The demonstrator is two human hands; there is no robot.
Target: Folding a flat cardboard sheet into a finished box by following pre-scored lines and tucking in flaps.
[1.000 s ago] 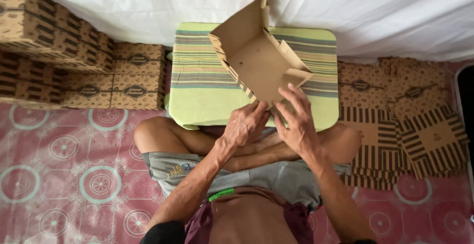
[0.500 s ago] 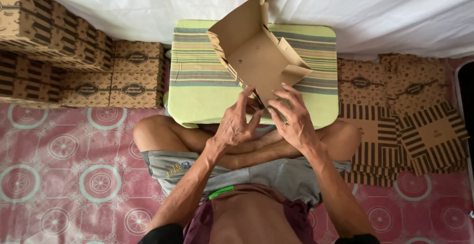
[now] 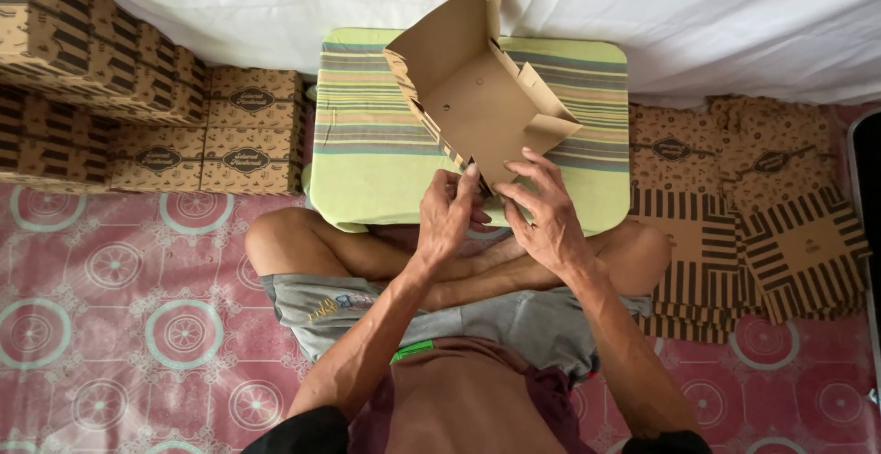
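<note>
A half-folded brown cardboard box (image 3: pixel 473 96) stands tilted over a green striped cushion-topped stool (image 3: pixel 367 142). Its plain inside faces me, with flaps sticking up and to the right. My left hand (image 3: pixel 450 215) pinches the box's near bottom edge. My right hand (image 3: pixel 541 211) grips the same near edge from the right, fingers spread along the lower flap. Both hands hold the box above my crossed legs.
Finished patterned brown boxes (image 3: pixel 138 114) are stacked at the left against a white sheet (image 3: pixel 697 22). Flat unfolded box blanks (image 3: pixel 752 224) lie in a pile on the right. The floor is a pink mat with circle patterns (image 3: pixel 119 325).
The box has tipped slightly more upright and my hands have shifted closer together on its near edge, with the left fingers now pinching it.
</note>
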